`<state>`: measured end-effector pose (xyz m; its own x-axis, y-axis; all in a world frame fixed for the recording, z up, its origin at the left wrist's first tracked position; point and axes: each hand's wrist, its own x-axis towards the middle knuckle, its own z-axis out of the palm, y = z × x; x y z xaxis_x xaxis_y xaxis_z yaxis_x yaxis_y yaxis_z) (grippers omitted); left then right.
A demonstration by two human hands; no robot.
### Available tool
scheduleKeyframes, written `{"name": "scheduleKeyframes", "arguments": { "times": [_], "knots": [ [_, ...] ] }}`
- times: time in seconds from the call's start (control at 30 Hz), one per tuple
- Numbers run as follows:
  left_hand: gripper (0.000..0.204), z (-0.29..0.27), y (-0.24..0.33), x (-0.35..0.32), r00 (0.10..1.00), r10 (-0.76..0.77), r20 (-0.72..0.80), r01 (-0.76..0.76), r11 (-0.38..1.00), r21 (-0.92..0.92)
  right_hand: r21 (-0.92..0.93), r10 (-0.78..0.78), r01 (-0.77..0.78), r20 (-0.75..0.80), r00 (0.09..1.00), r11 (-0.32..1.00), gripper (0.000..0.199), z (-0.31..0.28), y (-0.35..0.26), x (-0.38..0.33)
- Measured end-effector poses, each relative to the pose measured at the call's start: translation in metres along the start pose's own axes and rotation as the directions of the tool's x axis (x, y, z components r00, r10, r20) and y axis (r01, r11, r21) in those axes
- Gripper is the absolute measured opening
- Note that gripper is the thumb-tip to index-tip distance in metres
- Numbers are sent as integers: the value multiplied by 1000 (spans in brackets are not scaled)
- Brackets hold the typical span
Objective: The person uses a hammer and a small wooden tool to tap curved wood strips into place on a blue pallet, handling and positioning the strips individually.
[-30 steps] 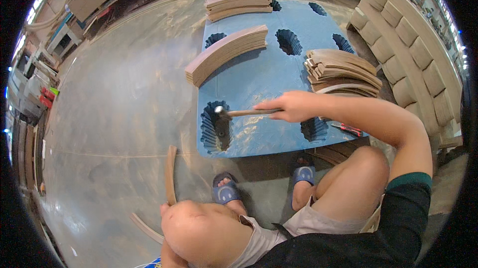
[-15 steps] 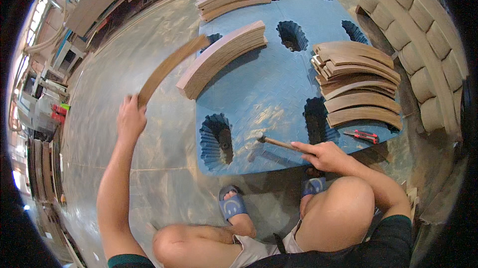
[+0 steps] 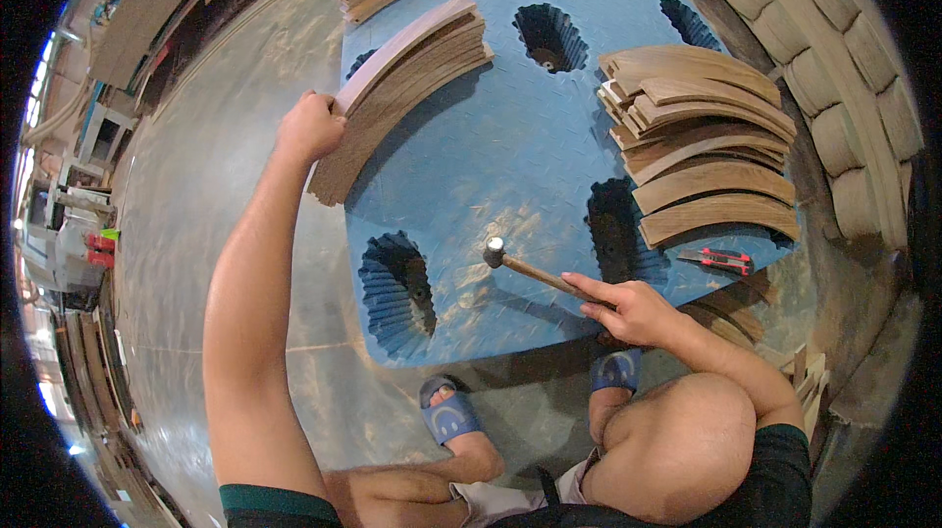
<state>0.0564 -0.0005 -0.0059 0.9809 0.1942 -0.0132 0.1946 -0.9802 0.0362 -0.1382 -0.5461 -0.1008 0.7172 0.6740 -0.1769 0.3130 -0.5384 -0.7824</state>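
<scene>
Left hand on stack overhanging pallet; hammer well apart.

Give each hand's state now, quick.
Left hand: curled at the curved wooden-slat stack; grip cannot be told.
Right hand: closed, holding the wooden-handled hammer.

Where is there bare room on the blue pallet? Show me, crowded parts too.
Bare room: the middle of the pallet, between the nearer left stack and the right pile. Between the front left hole and front right hole, the right hand holds a hammer. Crowded: the right side, with pile, hole and knife close together.
</scene>
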Motion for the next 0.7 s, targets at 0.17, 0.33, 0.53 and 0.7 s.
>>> {"name": "scheduleKeyframes", "arguments": {
  "times": [0.17,0.33,0.53,0.7],
  "knots": [
    [38,11,-13,5,1000,-11,21,11,1000,-1,32,43,-45,38,998,998,66,-10,-3,0],
    [46,20,-12,4,1000,1,14,-1,1000,6,67,-1,2,-16,1000,998,68,-3,6,-1],
    [57,27,-6,3,998,-22,-54,20,999,-31,53,-25,26,-28,999,998,66,-3,-2,-2],
    [67,29,-14,0,999,-46,-10,45,999,-20,55,11,-11,10,1000,998,65,-4,-7,-4]
  ]
}}
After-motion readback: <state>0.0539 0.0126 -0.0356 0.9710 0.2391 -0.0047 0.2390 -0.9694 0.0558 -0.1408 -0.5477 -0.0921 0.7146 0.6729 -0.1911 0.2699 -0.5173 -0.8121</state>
